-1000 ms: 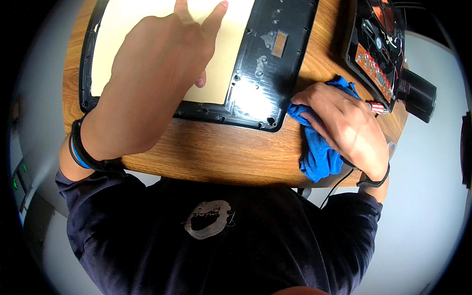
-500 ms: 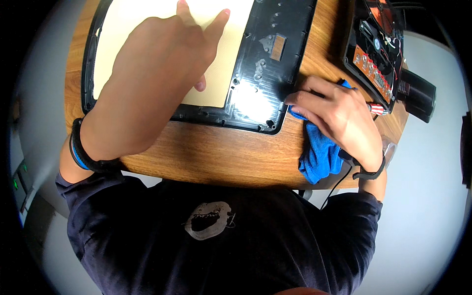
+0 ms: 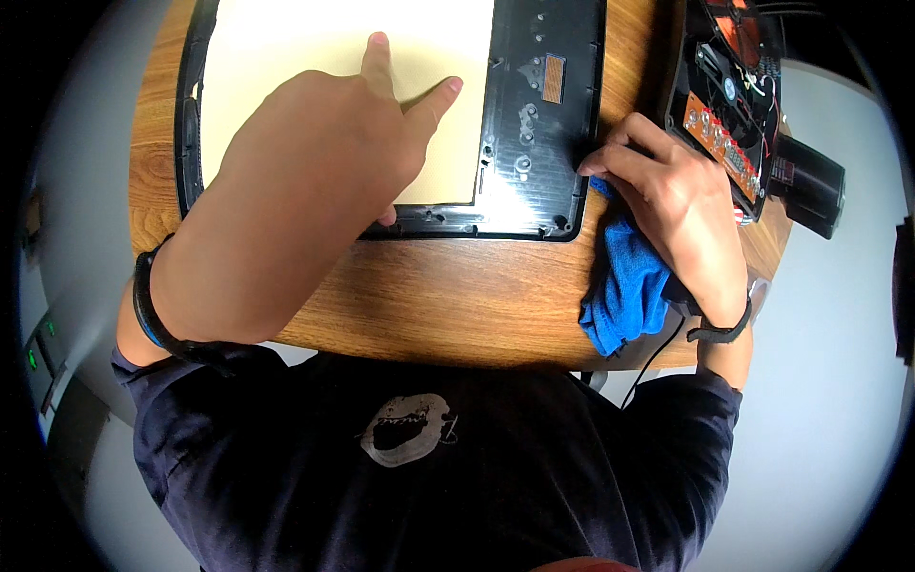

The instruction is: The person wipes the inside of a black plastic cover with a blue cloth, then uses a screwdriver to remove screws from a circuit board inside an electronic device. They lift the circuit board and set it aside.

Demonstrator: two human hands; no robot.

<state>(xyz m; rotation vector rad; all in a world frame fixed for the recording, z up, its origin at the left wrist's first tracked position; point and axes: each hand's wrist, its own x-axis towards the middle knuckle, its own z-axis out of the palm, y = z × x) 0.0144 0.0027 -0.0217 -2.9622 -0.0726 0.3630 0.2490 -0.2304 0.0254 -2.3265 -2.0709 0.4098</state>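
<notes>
Black panel (image 3: 564,143): flat on the worktop (image 3: 410,296) in front of me, its near edge just in from the worktop's near edge.
Yellow sheet (image 3: 434,62): lies on the panel and covers most of what I see of it; the dark strip to its right is bare.
Left grip (image 3: 334,138): spread over the sheet, two fingers pointing forward, the thumb by the near edge; the fingertips seem to rest on it. Light, even pressure should steady the panel without creasing the sheet.
Right grip (image 3: 672,186): fingers bent, tips at the panel's right rim; I cannot tell whether they pinch it or merely touch. The rim seems the safest place for me to guide from.
Blue cloth (image 3: 624,286): bunched beneath my right palm; whether I grasp any of it is hidden. I would do well to prevent it wedging under the rim.
Open housing (image 3: 675,112): stands near my right knuckles, its orange circuit board (image 3: 720,138) exposed. My wrist should stay low and clear of those parts.
</notes>
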